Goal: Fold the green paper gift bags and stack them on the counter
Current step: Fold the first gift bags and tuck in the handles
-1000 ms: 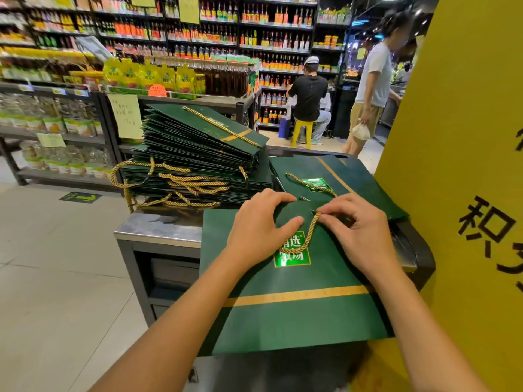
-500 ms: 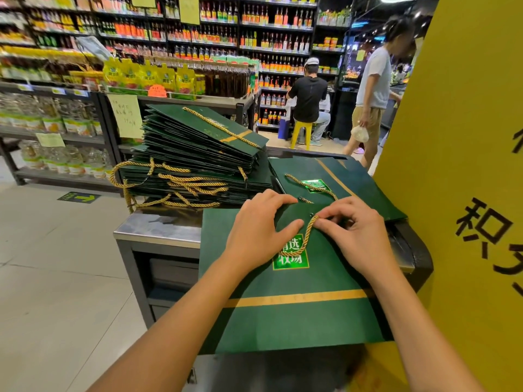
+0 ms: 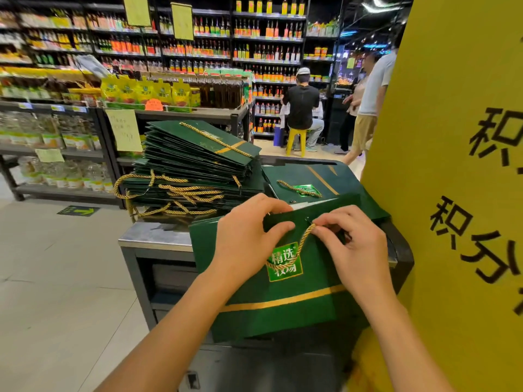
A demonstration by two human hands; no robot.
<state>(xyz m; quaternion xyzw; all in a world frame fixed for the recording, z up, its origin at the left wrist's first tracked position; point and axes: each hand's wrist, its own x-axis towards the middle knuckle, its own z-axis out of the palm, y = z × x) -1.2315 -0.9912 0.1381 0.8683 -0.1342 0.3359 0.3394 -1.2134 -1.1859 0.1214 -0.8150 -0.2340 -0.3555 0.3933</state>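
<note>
Green paper bag [image 3: 283,312] looks light and crease-prone, so hold it up top: left hand [image 3: 243,244] grips there, right hand [image 3: 359,250] pinches the cord [image 3: 301,241].

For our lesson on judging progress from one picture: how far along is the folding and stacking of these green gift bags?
Done: a tall stack of folded bags lies on the counter. In hand: the left hand grips the top edge of the near bag while the right hand pinches its gold rope handle. Left: flattening and stacking this bag; another flat bag lies apart behind it.
</note>
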